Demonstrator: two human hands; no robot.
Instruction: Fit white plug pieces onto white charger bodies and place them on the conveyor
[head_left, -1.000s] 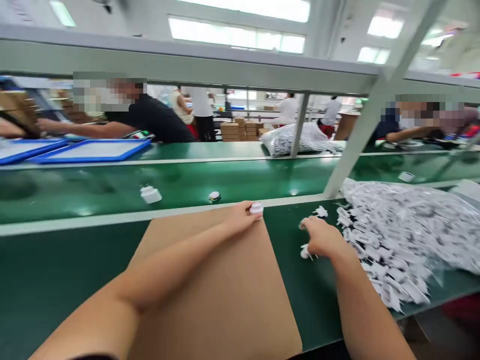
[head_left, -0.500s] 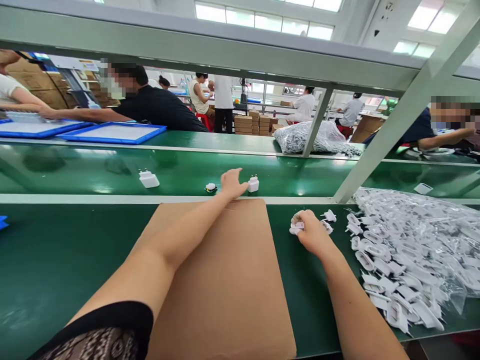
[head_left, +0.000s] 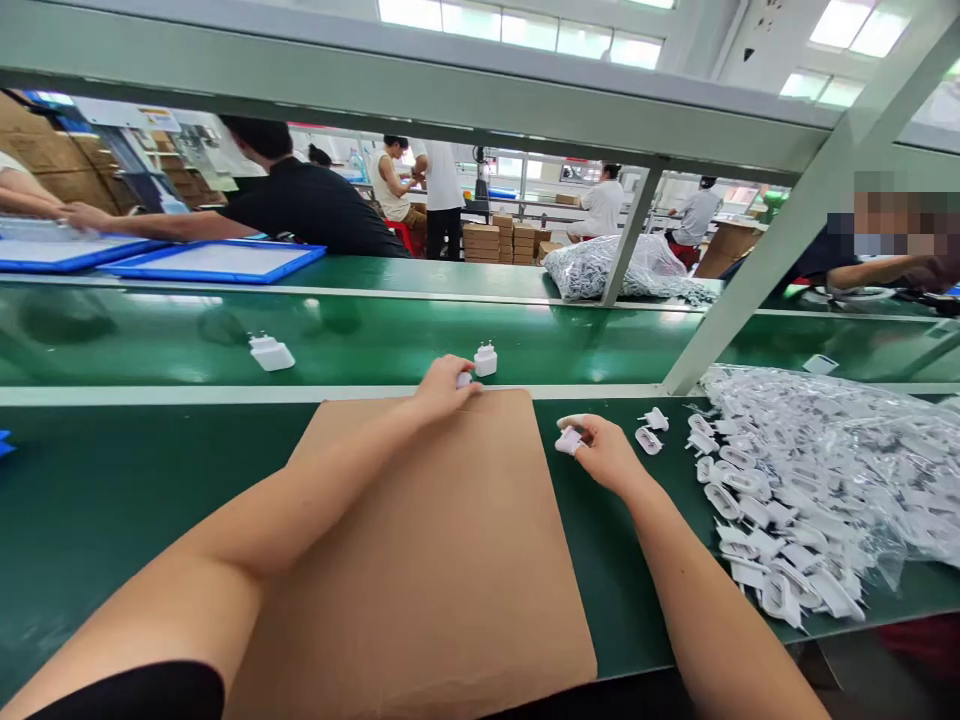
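Observation:
My left hand (head_left: 441, 386) reaches over the far edge of a brown cardboard sheet (head_left: 450, 540) and is closed on a small white part (head_left: 463, 380) at the belt's rim. Just beyond its fingertips a white charger (head_left: 485, 360) stands on the green conveyor belt (head_left: 360, 345). To the right of the cardboard, my right hand (head_left: 606, 457) pinches a white plug piece (head_left: 568, 440) over the green bench. Two loose plug pieces (head_left: 649, 430) lie just right of that hand.
A big heap of white plug pieces on clear plastic (head_left: 810, 480) fills the right side. Another white charger (head_left: 271, 353) lies on the belt to the left. A slanted metal post (head_left: 780, 255) rises at right. Across the belt are blue trays (head_left: 217, 260), a bag of parts (head_left: 622, 270) and seated people.
My left hand set the white charger on the belt, then drew back and closed on the small part that lay left of it. My right hand lifted a plug piece and moved left.

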